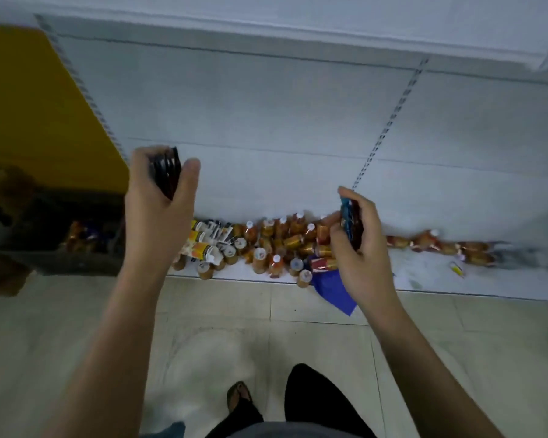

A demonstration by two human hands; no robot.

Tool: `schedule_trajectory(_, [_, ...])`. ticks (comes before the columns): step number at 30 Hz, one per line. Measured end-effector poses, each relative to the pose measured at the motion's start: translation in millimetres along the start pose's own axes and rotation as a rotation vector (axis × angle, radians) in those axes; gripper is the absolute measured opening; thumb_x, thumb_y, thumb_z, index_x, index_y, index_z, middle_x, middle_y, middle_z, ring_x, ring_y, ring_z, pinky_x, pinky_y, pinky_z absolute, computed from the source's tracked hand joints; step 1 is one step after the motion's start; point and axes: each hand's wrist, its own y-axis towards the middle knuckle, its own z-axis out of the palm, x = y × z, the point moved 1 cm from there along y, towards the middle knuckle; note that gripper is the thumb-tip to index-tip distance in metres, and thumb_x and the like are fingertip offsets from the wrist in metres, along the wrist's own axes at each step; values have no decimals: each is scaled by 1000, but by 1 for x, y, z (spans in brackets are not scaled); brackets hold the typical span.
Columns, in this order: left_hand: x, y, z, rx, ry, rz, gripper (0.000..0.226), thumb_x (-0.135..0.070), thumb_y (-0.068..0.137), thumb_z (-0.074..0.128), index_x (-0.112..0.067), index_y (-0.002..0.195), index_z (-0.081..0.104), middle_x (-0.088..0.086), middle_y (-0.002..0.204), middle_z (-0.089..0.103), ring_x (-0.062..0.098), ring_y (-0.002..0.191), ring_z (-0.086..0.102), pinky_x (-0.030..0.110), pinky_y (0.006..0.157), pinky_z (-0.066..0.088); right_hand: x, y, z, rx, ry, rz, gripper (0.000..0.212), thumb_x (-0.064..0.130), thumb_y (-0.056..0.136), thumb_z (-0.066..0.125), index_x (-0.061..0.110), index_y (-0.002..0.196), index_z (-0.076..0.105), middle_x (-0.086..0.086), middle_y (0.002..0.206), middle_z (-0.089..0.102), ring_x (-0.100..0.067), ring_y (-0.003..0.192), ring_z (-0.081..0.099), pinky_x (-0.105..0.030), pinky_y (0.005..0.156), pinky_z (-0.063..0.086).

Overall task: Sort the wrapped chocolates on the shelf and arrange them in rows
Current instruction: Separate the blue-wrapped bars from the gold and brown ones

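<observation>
Head view, looking down. L grip (159,203) is up in front of the white back panel (266,115), fingers curled round a stack of dark wrapped chocolates (166,172) held edge-on, thumb up beside it. R grip (358,248) sits lower, to the right, clamped on more wrapped bars (350,222): blue wrapper outermost, dark one behind. Both bundles are in the air, not touching the btm shelf (424,276). On that shelf, jumbled together: small bottles (260,254) w/ white caps, gold-red cans (293,241), yellow-white tubes (200,249) at left. Blue sheet (332,289) hangs over the shelf edge onto the tiled floor (76,327). Yellow panel (29,105) far left. Black trouser leg (317,403) and sandalled foot (239,396) at bottom.
</observation>
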Motion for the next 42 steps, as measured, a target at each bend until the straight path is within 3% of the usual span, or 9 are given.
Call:
schedule_trajectory(5, [-53, 62, 44, 108, -39, 226, 23, -41, 89, 51, -24, 99, 39, -4, 69, 46, 20, 59, 49, 35, 48, 40, 30, 53, -39, -155, 18, -98, 45, -1, 92, 42, 30, 123, 39, 6, 92, 57, 0, 74, 53, -10, 62, 44])
schedule_trajectory(12, [-126, 160, 88, 194, 22, 374, 21, -43, 88, 53, -31, 80, 39, -5, 61, 51, 4, 42, 49, 23, 49, 44, 71, 176, -74, -100, 6, -298, 37, 6, 92, 43, 27, 121, 36, 3, 87, 59, -9, 60, 49, -21, 59, 41])
schedule_trajectory(17, [-144, 233, 107, 229, 113, 321, 52, -60, 78, 57, -10, 88, 47, 17, 72, 52, 21, 60, 47, 47, 65, 49, 96, 282, -65, 79, -51, -256, 16, 19, 94, 42, 25, 109, 43, 7, 83, 62, -4, 50, 50, -22, 52, 43])
schedule_trajectory(23, [-148, 302, 124, 251, 223, 198, 44, -59, 81, 52, -18, 71, 39, -3, 60, 42, 6, 47, 39, 9, 39, 36, 119, 374, -25, 297, -46, -183, 18, 29, 98, 39, 16, 106, 48, 3, 81, 65, -9, 54, 62, -19, 47, 48])
schedule_trajectory(26, [-144, 335, 134, 310, 165, 159, 43, -57, 85, 49, -18, 67, 41, 1, 60, 48, 8, 45, 43, 12, 42, 39, 120, 412, -4, 346, 0, -109, 24, 35, 98, 37, 17, 94, 52, -1, 83, 67, -12, 64, 66, -21, 52, 50])
schedule_trajectory(32, [-125, 380, 164, 575, 1, -31, 43, -43, 95, 40, -4, 98, 57, 13, 91, 71, 14, 65, 70, 22, 57, 56, 95, 457, 25, 310, 246, 137, 37, 35, 98, 32, 12, 96, 61, -9, 94, 67, -20, 87, 65, -35, 87, 51])
schedule_trajectory(34, [-117, 388, 172, 588, -21, -60, 37, -35, 96, 44, -3, 111, 56, 19, 106, 67, 15, 73, 69, 24, 63, 58, 88, 459, 27, 327, 453, 221, 30, 25, 98, 34, 9, 101, 59, -9, 94, 65, -22, 88, 63, -35, 83, 53])
schedule_trajectory(37, [-103, 396, 182, 598, -70, -61, 19, -18, 90, 58, -14, 108, 58, 14, 111, 63, 19, 93, 64, 32, 86, 54, 79, 464, 25, 318, 397, 193, 28, 9, 87, 41, 17, 105, 60, -8, 106, 65, -23, 101, 62, -37, 86, 51])
schedule_trajectory(42, [-85, 394, 188, 675, -372, -143, 54, 2, 86, 57, -19, 133, 39, 11, 126, 52, 21, 111, 57, 29, 83, 53, 74, 468, 16, 280, 323, 77, 31, 2, 88, 44, 20, 108, 60, 0, 113, 64, -15, 106, 60, -32, 93, 48])
